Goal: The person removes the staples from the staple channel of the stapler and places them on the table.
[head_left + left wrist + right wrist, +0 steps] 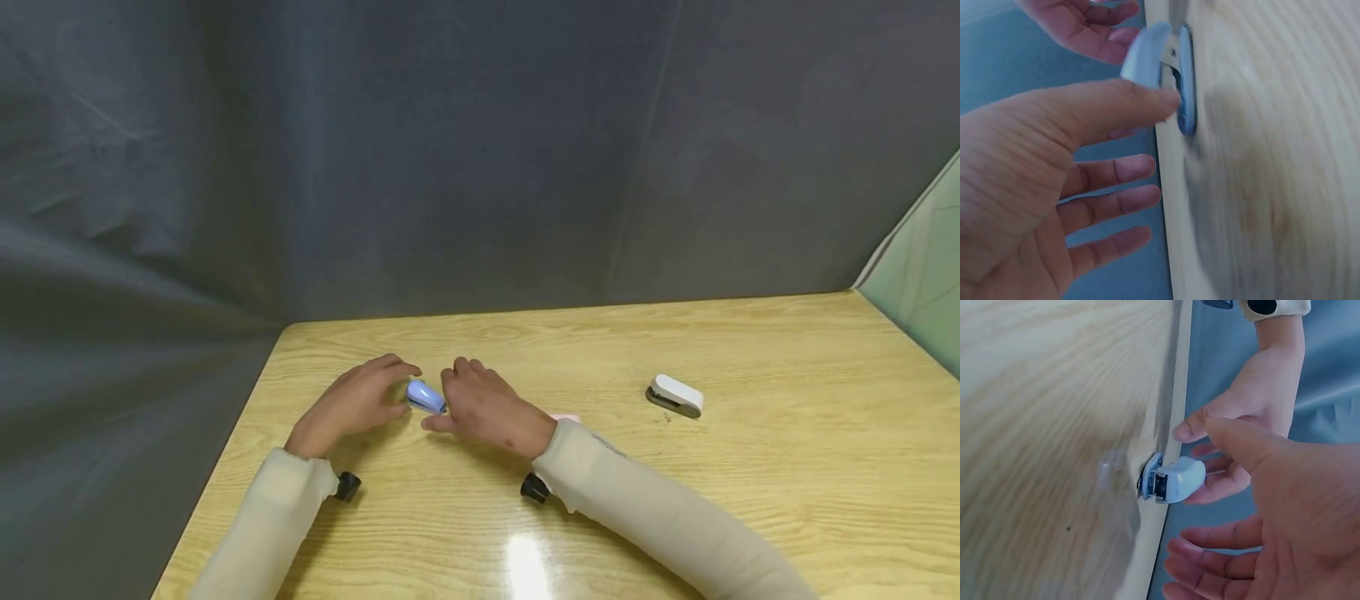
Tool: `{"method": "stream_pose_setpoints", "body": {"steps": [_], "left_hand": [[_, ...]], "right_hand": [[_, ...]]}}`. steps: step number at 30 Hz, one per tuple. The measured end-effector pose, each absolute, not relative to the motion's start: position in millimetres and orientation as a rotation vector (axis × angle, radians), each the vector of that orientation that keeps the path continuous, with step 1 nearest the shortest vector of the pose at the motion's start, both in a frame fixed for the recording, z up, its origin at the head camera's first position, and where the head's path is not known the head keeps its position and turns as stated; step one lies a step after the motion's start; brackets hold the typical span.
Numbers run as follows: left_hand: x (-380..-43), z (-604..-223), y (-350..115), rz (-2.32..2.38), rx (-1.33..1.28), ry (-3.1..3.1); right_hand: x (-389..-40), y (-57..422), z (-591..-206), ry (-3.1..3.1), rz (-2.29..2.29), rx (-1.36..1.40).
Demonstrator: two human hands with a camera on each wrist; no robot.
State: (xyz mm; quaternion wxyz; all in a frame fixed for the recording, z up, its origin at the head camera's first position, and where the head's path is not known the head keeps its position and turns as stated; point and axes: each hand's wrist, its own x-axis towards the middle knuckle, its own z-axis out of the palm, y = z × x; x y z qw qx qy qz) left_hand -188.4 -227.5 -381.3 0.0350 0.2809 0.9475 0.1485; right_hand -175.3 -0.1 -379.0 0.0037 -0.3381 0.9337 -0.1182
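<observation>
A small light-blue stapler (425, 397) rests on the wooden table between the two hands. Its top arm stands tilted up from its base, as the stapler (1187, 81) shows in the left wrist view. The left hand (363, 396) is spread around one end, thumb and fingers apart; its thumb crosses in front of the stapler in the left wrist view, and whether it touches cannot be told. At the other end is the right hand (483, 408), its fingers loosely bent. In the right wrist view a gap shows between that hand and the stapler (1172, 480).
A white and grey stapler (675, 396) lies farther right on the table (787, 467). Part of a pink object (566, 417) shows behind the right wrist. A dark curtain (480, 167) hangs along the back and left edges.
</observation>
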Motion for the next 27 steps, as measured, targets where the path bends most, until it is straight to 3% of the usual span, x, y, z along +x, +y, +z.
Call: {"method": "stream_pose_setpoints", "body": {"steps": [27], "left_hand": [[-211.8, -392.0, -234.4, 0.708, 0.915, 2.691]], "right_hand": [[-194.4, -23.5, -395.3, 2.841, -0.472, -0.989]]}}
